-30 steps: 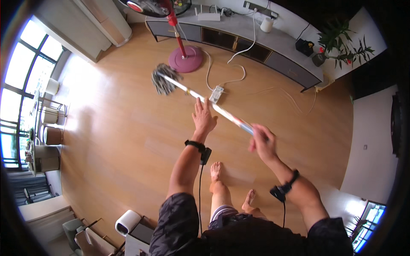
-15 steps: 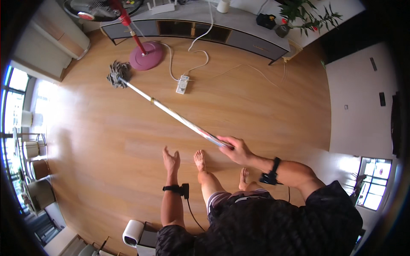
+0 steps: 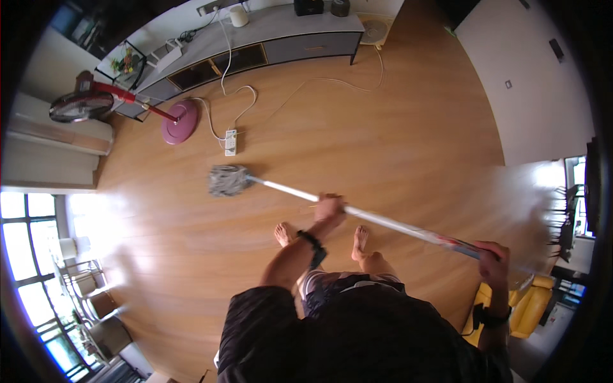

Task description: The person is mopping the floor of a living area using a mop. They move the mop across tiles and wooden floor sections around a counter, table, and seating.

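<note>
Both my hands hold a mop (image 3: 396,226) with a long white pole and a grey string head. My left hand (image 3: 330,209) is wrapped round the middle of the pole, in front of my feet. At the upper end of the pole, off to the right, my right hand (image 3: 493,260) grips the dark handle part. The mop head (image 3: 228,180) rests on the wooden floor (image 3: 357,147), ahead and to the left of my feet, and looks slightly blurred. Each of my wrists wears a black strap.
Just beyond the mop head lies a white power strip (image 3: 230,143) with its white cable (image 3: 254,96). A fan with a round pink base (image 3: 181,122) stands at the left. Along the far wall runs a low grey cabinet (image 3: 281,48). A yellow chair (image 3: 533,307) is at the lower right.
My left hand, open and free before, now grips the pole. The mop head has come away from the fan base, nearer to me. My right hand has moved outward to the right with the pole's end.
</note>
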Motion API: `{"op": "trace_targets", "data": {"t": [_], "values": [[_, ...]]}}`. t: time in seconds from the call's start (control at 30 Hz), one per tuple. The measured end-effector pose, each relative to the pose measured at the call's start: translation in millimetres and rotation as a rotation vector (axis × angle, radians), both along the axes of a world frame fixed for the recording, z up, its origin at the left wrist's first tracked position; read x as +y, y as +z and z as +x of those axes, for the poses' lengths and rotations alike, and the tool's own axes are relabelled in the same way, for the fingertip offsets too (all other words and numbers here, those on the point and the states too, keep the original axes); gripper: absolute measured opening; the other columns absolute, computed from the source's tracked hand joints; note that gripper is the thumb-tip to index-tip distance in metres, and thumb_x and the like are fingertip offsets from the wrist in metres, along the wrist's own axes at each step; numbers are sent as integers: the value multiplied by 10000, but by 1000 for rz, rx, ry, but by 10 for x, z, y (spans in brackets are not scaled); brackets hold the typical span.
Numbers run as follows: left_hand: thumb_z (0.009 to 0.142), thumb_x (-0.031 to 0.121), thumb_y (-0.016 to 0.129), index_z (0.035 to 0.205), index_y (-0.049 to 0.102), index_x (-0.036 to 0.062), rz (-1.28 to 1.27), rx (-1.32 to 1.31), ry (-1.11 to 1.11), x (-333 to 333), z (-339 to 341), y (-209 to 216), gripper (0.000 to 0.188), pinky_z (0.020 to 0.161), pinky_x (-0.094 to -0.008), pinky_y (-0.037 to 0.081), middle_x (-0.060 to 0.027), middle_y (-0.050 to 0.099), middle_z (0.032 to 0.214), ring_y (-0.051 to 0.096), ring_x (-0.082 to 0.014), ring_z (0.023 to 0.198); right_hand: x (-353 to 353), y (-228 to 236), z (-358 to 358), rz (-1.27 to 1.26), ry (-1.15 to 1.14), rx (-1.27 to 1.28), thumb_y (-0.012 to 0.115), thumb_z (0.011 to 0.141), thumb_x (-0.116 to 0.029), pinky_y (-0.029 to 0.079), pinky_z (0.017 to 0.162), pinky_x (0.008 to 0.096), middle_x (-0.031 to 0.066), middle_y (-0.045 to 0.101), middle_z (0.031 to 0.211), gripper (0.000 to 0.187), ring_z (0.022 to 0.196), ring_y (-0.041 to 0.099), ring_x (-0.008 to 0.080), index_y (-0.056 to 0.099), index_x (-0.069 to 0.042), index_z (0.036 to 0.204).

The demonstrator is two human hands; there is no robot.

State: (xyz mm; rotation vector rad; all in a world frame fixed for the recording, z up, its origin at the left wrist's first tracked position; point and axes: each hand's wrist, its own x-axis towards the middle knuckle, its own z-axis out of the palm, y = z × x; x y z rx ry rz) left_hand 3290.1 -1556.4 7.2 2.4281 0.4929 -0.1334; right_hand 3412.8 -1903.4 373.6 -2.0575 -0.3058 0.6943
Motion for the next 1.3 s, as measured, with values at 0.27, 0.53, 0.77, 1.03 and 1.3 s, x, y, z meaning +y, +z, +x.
{"op": "trace_targets", "data": {"t": [0.27, 0.53, 0.77, 1.03, 1.3], "values": [[646, 146, 662, 727, 609, 103, -98, -195, -197, -1605, 1788, 718, 106, 845, -410, 446, -108, 615, 834, 585, -305, 917, -1943, 586, 359, 200, -140, -587, 507, 909, -235, 381, 613, 254, 64, 551, 861, 256, 739, 501, 124, 594, 2, 951], [737, 167, 607, 900, 636, 142, -172, -29, -175, -1205, 1546, 1068, 168, 941, -416, 384, -78, 632, 969, 569, -265, 1028, -1720, 410, 1029, 290, -80, -537, 441, 903, -223, 388, 661, 291, 88, 501, 812, 246, 711, 469, 167, 526, 3, 857], [721, 195, 586, 887, 630, 112, -27, 92, 50, 56, 200, 302, 191, 894, -436, 393, -119, 637, 921, 581, -294, 967, 113, -488, 839, 368, -105, -58, 467, 898, -200, 323, 390, 235, 54, 500, 730, 219, 449, 386, 90, 542, -28, 786], [694, 144, 639, 801, 599, 99, -21, -100, 153, 1125, 104, 203, 123, 846, -437, 381, -119, 609, 846, 555, -310, 889, 1260, -595, 561, -139, 284, -1142, 475, 865, -212, 340, 423, 256, 56, 493, 648, 256, 474, 415, 106, 579, 20, 838], [747, 125, 610, 795, 612, 101, 26, -182, 225, 1815, 688, 302, 53, 870, -431, 379, -110, 613, 841, 570, -293, 910, 1942, -260, 424, 364, -169, -288, 476, 869, -203, 331, 442, 242, 51, 492, 628, 240, 494, 415, 102, 588, 9, 848]]}}
